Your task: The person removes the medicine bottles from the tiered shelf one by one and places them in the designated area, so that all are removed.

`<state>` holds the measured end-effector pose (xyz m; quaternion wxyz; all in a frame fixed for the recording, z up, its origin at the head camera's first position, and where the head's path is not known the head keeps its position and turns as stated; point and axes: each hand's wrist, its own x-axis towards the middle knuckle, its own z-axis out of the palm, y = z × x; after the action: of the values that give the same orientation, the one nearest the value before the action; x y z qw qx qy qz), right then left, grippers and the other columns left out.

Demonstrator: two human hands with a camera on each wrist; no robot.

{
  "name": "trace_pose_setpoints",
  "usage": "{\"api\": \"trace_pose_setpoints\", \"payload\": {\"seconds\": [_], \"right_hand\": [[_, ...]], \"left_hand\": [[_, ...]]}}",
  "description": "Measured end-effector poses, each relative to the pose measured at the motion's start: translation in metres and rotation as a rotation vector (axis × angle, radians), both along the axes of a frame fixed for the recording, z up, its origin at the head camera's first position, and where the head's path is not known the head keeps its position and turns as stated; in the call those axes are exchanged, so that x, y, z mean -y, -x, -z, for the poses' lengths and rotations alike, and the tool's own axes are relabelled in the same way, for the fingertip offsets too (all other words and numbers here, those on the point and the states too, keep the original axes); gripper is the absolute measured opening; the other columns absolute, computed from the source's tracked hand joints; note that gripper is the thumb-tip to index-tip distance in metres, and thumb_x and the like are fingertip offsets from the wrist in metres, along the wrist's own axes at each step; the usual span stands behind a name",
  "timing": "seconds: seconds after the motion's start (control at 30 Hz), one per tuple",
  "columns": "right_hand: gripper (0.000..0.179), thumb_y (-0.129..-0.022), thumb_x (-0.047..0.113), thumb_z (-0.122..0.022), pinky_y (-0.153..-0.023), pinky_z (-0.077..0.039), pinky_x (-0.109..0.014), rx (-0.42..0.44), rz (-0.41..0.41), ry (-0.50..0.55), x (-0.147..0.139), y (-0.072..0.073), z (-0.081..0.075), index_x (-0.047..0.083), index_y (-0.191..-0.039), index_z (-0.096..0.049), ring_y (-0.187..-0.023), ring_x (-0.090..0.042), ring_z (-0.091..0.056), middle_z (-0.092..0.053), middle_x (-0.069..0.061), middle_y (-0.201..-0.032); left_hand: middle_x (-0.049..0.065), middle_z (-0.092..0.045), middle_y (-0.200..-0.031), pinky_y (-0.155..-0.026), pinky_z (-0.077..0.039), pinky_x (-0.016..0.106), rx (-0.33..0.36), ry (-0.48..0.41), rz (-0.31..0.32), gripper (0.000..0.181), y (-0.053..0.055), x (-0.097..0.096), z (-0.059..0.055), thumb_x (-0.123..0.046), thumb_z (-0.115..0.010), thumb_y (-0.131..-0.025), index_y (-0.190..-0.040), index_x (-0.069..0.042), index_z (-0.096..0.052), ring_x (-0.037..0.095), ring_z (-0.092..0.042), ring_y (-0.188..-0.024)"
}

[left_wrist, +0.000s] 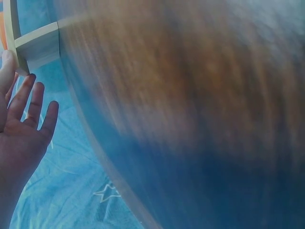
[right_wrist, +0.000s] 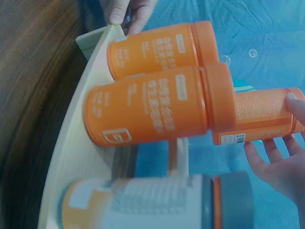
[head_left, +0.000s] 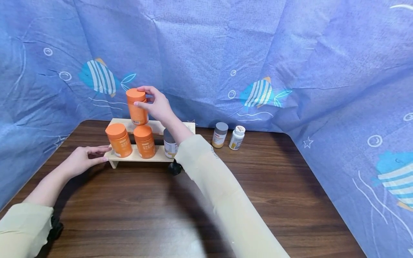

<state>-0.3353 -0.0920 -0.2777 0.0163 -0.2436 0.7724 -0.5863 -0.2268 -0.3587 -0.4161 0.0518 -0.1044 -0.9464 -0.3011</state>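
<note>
1. A gray-capped jar [head_left: 219,136] stands upright near the back edge of a dark wood-grain table [head_left: 274,186], right of that edge's middle.
2. A white bottle [head_left: 237,138] stands just beside it, nearer the table's back right corner.
3. Blue fabric [head_left: 200,53], printed with striped fish [head_left: 257,93] (bubbles [head_left: 375,141] and stars [head_left: 308,142], too), hangs beyond the table's back edge and along its sides.

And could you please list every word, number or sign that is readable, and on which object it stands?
Nothing can be quoted with certainty.
Left orange jar and middle orange jar on the wooden rack: white Chinese characters, too blurred.
Held orange jar: tiny print and a barcode, unreadable.
Racked grey-lidded jar: blurred label.
Grey-lidded bottle and white bottle: labels too small.
</note>
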Motion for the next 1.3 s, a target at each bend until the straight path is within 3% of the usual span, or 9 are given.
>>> {"api": "trace_pose_setpoints", "payload": {"seconds": [0.4,0.63,0.83,1.3], "right_hand": [[0.045,-0.085,0.019,-0.071,-0.083,-0.047,-0.02,-0.038,-0.012,0.008,-0.037,-0.001,-0.024,0.018,-0.126,-0.055,-0.101,-0.014,-0.058,-0.056,0.002,-0.124],[0.045,-0.084,0.018,-0.073,-0.084,-0.047,-0.023,-0.076,-0.028,0.03,-0.056,0.001,-0.031,0.016,-0.125,-0.056,-0.1,-0.013,-0.059,-0.058,0.0,-0.125],[0.045,-0.082,0.015,-0.074,-0.082,-0.049,-0.026,-0.087,-0.033,0.07,-0.073,-0.001,-0.036,0.015,-0.124,-0.057,-0.1,-0.015,-0.059,-0.059,0.0,-0.122],[0.045,-0.081,0.012,-0.075,-0.088,-0.048,-0.03,-0.134,-0.061,0.077,-0.11,-0.01,-0.053,0.014,-0.123,-0.058,-0.106,-0.017,-0.058,-0.059,-0.001,-0.125]], "left_hand": [[0.025,-0.062,-0.117,-0.066,-0.043,0.014,-0.013,0.014,-0.001,0.046,0.002,0.0,0.0,-0.028,-0.07,-0.086,-0.123,-0.003,-0.063,-0.016,-0.047,-0.082],[0.024,-0.063,-0.117,-0.067,-0.045,0.017,-0.026,0.024,0.004,0.045,0.001,-0.001,0.0,-0.027,-0.071,-0.085,-0.122,-0.003,-0.063,-0.017,-0.046,-0.082],[0.024,-0.063,-0.117,-0.066,-0.042,0.011,-0.054,0.021,0.018,0.044,0.001,-0.002,0.001,-0.025,-0.072,-0.084,-0.12,-0.001,-0.064,-0.018,-0.047,-0.082],[0.024,-0.062,-0.119,-0.067,-0.043,0.013,-0.028,0.033,0.009,0.047,-0.001,-0.002,0.0,-0.029,-0.071,-0.085,-0.123,-0.002,-0.063,-0.02,-0.043,-0.084]]}}
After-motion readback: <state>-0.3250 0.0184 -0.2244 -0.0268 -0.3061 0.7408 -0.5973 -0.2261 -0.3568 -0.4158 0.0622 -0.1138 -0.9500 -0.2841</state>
